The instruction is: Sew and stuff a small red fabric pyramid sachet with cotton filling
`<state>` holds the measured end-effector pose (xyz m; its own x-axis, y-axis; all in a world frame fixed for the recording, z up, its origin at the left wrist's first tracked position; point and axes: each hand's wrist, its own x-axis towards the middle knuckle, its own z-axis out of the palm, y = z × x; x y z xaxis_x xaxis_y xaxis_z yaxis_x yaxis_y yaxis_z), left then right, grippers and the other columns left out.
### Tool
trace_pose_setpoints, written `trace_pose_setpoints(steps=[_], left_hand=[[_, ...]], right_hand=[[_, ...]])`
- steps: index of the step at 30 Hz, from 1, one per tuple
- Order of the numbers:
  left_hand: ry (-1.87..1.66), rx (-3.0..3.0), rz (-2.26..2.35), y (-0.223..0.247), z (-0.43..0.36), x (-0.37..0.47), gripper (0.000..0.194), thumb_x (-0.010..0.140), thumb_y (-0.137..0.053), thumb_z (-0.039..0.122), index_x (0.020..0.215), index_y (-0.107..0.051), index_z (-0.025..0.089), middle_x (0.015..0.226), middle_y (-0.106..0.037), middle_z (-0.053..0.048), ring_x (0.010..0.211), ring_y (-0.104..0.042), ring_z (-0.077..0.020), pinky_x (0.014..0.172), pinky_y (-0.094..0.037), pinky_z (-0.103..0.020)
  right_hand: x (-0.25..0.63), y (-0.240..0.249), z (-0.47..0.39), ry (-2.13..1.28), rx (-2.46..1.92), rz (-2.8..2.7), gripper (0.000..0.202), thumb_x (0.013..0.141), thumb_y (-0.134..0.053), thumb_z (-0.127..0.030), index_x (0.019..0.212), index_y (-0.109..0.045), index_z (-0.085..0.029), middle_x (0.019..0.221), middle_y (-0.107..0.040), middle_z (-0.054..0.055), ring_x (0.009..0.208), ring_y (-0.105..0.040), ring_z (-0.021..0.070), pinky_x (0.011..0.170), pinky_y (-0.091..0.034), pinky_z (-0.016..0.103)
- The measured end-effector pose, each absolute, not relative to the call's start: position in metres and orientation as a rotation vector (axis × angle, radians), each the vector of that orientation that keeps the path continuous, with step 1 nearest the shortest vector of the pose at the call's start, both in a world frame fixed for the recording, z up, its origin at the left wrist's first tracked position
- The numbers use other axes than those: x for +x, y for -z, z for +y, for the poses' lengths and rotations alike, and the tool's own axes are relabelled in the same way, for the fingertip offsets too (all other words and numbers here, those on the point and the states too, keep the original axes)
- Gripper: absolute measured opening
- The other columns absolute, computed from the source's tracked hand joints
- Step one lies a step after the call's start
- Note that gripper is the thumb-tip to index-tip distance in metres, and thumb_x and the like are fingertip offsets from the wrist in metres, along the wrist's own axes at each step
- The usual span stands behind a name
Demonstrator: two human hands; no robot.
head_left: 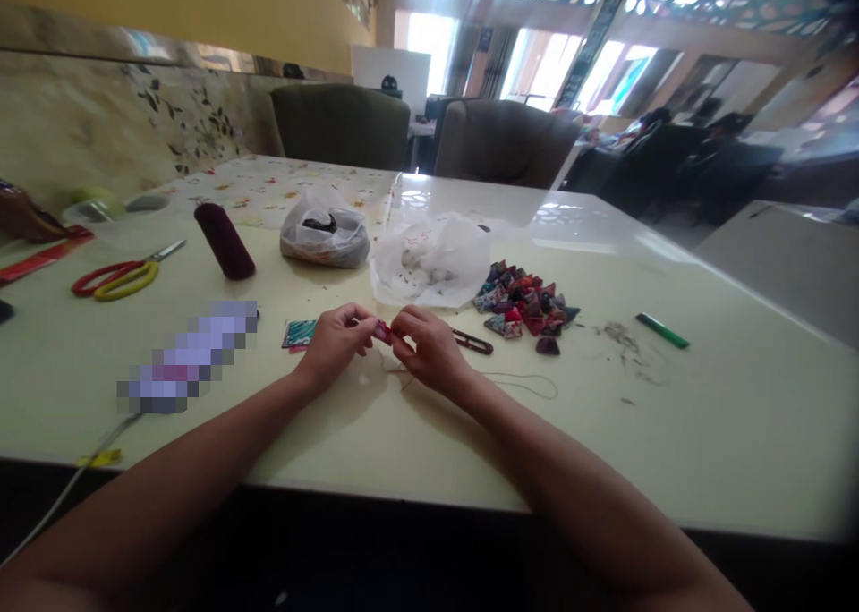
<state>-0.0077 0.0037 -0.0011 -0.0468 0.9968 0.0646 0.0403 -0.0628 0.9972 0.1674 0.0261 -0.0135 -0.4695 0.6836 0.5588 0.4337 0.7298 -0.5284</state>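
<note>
Between my two hands is a small red piece of fabric [383, 331], pinched from both sides above the table. My left hand [339, 342] has its thumb and fingers closed on the piece's left end. My right hand [429, 344] grips its right end, fingers curled. A thin thread [530, 378] loops over the table to the right, below my right hand. Teal patterned fabric squares [299, 334] lie beside my left hand. Partly behind my right hand rests a pair of dark thread snips [475, 342]. A pile of small folded fabric pieces [527, 301] sits farther right.
Red and yellow scissors [127, 276], a dark maroon thread spool [225, 241] and a blurred-out object with a cable [194, 357] are at left. Two plastic bags [326, 236] stand behind my hands. A green object [662, 331] and loose thread scraps lie right. Chairs [342, 129] stand beyond.
</note>
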Motion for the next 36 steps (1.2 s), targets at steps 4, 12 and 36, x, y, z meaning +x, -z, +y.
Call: trace_pose_setpoints(steps=[4,12,36], left_hand=[[-1.206,0.803,1.016,0.0051,0.0072,-0.0051,0.017,0.068,-0.075,0.026,0.068,-0.065,0.012,0.068,-0.064,-0.002,0.049,-0.044,-0.0043,0.043,-0.032,-0.016],[-1.322,1.207,1.168,0.0027,0.0021,-0.0063,0.035,0.077,-0.078,0.043,0.096,-0.067,0.016,0.067,-0.061,0.002,0.050,-0.048,-0.0076,0.049,-0.042,-0.020],[-1.216,1.632,1.381,0.0084,0.0045,-0.0107,0.009,0.076,-0.073,0.026,0.080,-0.072,0.018,0.070,-0.067,-0.002,0.055,-0.053,-0.0121,0.052,-0.038,-0.023]], right_hand=[[0.1648,0.0136,0.0264,-0.659,-0.967,-1.933,0.017,0.084,-0.060,-0.026,0.070,-0.054,-0.018,0.069,-0.056,0.000,0.064,-0.047,0.0113,0.061,-0.034,0.025],[0.1648,0.0112,0.0317,-1.329,-0.945,-1.324,0.016,0.074,-0.066,-0.030,0.072,-0.057,-0.017,0.061,-0.062,-0.003,0.055,-0.057,0.0100,0.057,-0.044,0.023],[0.1600,0.0097,0.0234,-1.400,-0.932,-1.311,0.014,0.076,-0.064,-0.028,0.073,-0.055,-0.018,0.054,-0.061,-0.003,0.050,-0.053,0.0085,0.053,-0.042,0.021]])
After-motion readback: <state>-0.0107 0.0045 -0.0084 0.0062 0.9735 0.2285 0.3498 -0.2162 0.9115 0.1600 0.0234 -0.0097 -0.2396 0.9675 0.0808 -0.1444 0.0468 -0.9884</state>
